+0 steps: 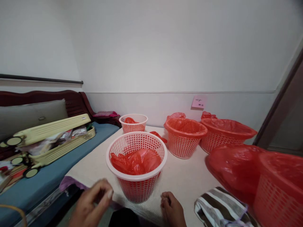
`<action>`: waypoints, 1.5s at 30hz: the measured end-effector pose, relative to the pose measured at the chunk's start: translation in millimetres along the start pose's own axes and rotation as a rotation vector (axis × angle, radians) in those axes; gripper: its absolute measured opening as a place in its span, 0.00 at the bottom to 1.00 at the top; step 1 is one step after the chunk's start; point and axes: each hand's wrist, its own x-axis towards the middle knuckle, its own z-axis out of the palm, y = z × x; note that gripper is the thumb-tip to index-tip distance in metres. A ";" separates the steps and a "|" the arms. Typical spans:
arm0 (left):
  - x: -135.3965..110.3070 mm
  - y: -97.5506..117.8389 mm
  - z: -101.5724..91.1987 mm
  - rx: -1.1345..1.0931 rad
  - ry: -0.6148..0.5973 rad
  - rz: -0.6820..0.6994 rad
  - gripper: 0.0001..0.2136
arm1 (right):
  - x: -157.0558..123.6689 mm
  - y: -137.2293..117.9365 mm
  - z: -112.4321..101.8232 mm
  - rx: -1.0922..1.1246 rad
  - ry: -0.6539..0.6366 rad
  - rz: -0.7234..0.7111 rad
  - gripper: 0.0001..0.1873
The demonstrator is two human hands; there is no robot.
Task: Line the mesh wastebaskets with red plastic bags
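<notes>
A white perforated plastic basket (136, 187) stands on the table right before me, with a crumpled red plastic bag (139, 160) lying inside it. My left hand (93, 201) is in the air at the basket's near left, apart from it. Its fingers are curled in, the thumb lies alongside, and nothing shows in them. Close to the tabletop, at the basket's near right, my right hand (172, 206) has its fingers folded in. I see nothing in that hand either, and it does not touch the basket.
Behind stands another white basket (133, 127) with red plastic inside. To the right are baskets lined with red bags: one (183, 146), a second (222, 138), and a third (279, 189) nearest. A striped cloth (219, 206) lies at front right. An open yellow case (63, 143) rests at left.
</notes>
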 end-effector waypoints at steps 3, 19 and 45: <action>62.6 25.7 -28.5 0.192 -0.029 0.152 0.12 | 0.2 1.6 1.1 -0.011 -0.014 0.000 0.15; 173.7 2.7 23.9 0.640 -0.911 -0.057 0.10 | 1.8 12.6 4.1 -0.056 -0.080 -0.008 0.12; 168.6 31.9 70.9 0.690 -1.025 -0.061 0.21 | 3.0 6.0 19.2 -0.206 -0.105 -0.047 0.06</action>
